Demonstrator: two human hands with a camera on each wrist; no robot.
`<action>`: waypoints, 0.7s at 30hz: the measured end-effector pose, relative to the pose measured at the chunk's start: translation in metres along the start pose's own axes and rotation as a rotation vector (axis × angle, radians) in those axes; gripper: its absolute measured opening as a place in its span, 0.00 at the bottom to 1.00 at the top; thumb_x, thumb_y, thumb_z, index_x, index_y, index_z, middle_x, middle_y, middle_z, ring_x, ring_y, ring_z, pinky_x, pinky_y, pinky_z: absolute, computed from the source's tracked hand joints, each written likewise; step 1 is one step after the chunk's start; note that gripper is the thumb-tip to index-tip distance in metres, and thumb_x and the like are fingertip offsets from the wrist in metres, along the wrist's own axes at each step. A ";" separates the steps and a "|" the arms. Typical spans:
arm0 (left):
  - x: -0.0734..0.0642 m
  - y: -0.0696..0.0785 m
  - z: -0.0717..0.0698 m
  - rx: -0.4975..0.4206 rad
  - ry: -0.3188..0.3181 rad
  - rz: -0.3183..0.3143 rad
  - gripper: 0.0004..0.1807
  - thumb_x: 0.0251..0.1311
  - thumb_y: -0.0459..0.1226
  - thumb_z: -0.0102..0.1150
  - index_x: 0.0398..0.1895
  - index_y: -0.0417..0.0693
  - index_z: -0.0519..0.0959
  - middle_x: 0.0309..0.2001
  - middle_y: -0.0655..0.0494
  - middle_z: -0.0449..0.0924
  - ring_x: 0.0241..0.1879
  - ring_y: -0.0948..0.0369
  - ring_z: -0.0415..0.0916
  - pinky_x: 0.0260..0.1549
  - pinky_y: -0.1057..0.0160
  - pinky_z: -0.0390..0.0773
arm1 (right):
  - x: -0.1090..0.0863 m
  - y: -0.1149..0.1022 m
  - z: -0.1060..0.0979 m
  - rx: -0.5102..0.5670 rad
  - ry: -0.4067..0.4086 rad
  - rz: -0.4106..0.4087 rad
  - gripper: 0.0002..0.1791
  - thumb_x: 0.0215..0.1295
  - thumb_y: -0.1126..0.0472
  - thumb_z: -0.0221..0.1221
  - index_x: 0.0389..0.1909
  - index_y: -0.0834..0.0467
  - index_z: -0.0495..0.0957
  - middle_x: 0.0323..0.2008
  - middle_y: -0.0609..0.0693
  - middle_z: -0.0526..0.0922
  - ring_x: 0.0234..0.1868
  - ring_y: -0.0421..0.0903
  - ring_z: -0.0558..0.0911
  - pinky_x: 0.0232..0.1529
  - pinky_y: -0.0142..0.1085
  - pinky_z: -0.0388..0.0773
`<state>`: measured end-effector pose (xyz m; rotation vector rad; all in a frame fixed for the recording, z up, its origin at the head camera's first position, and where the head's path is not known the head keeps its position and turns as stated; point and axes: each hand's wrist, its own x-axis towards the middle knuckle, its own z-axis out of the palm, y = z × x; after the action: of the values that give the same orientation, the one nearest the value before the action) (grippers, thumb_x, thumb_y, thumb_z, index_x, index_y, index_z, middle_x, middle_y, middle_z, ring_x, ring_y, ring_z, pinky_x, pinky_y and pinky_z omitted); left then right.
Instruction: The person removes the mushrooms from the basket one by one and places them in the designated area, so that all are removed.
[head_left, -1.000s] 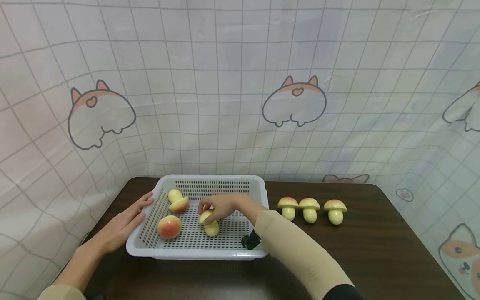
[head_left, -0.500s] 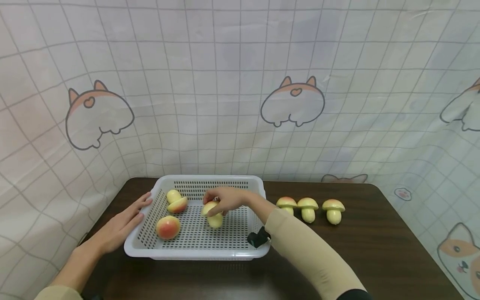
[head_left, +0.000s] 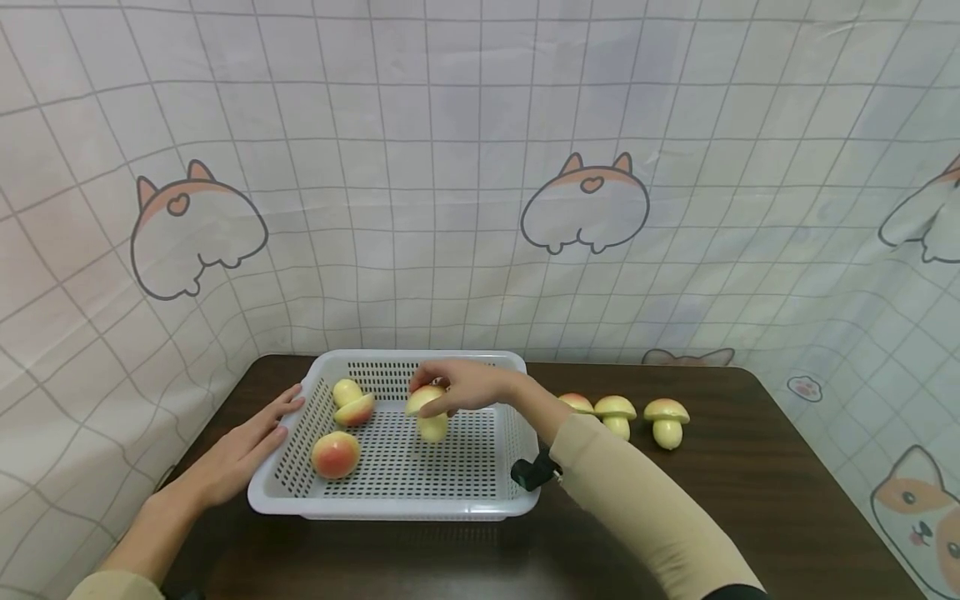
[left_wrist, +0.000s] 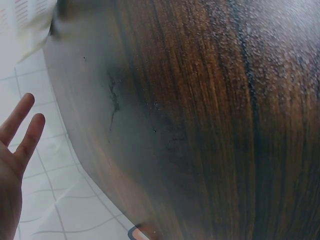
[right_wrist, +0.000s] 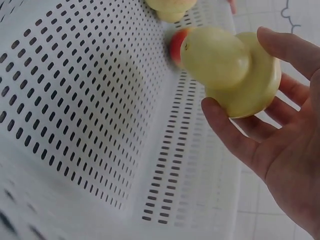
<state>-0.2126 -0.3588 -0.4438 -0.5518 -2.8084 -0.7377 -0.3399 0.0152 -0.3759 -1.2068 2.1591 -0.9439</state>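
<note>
My right hand (head_left: 468, 387) grips a toy mushroom (head_left: 432, 428) by its cap, stem pointing down, over the white perforated basket (head_left: 405, 507). In the right wrist view, thumb and fingers curl round the cap of this yellow mushroom (right_wrist: 215, 57). Two more mushrooms lie in the basket's left part: one on its side (head_left: 356, 407), and one showing its red-and-yellow cap (head_left: 336, 455). My left hand (head_left: 238, 454) lies with fingers extended against the basket's left rim. The left wrist view catches only a few straight fingers (left_wrist: 30, 135) of it.
To the basket's right, three mushrooms stand in a row on the dark wooden table (head_left: 720, 500): a left one (head_left: 576, 402) partly hidden by my arm, a middle one (head_left: 616, 417) and a right one (head_left: 667, 422). A grid-patterned cloth (head_left: 450, 300) hangs behind the table.
My right hand has raised the gripped mushroom from the basket floor and moved back and slightly right, bringing it more upright. My left hand stays at the rim.
</note>
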 end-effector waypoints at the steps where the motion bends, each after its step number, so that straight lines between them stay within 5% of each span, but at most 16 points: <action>1: 0.000 0.000 0.000 0.000 0.001 0.001 0.28 0.80 0.45 0.44 0.80 0.56 0.62 0.81 0.56 0.52 0.66 0.46 0.70 0.49 0.49 0.76 | -0.002 0.000 -0.001 -0.004 0.004 -0.006 0.20 0.70 0.55 0.65 0.59 0.54 0.75 0.52 0.44 0.79 0.48 0.44 0.78 0.47 0.52 0.82; 10: 0.000 0.002 0.000 -0.005 0.000 -0.003 0.27 0.80 0.45 0.43 0.79 0.55 0.62 0.81 0.54 0.53 0.66 0.44 0.70 0.50 0.44 0.75 | -0.023 -0.006 -0.010 -0.050 0.041 -0.045 0.22 0.70 0.53 0.65 0.60 0.54 0.76 0.53 0.43 0.79 0.49 0.43 0.78 0.45 0.39 0.80; 16: 0.000 0.001 0.000 0.002 -0.003 -0.006 0.28 0.80 0.45 0.44 0.79 0.56 0.62 0.81 0.55 0.52 0.67 0.44 0.69 0.51 0.45 0.75 | -0.039 -0.009 -0.018 -0.077 0.067 -0.083 0.22 0.70 0.53 0.66 0.60 0.53 0.75 0.55 0.43 0.79 0.50 0.43 0.79 0.51 0.39 0.76; 21: -0.001 0.001 0.000 0.005 0.008 0.009 0.27 0.80 0.44 0.45 0.79 0.55 0.63 0.81 0.56 0.53 0.66 0.45 0.70 0.50 0.51 0.76 | -0.054 -0.010 -0.023 -0.030 0.071 -0.070 0.22 0.71 0.53 0.65 0.62 0.52 0.75 0.57 0.43 0.79 0.48 0.45 0.81 0.44 0.41 0.82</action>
<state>-0.2112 -0.3583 -0.4431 -0.5584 -2.7979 -0.7298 -0.3242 0.0657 -0.3498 -1.2885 2.2054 -1.0011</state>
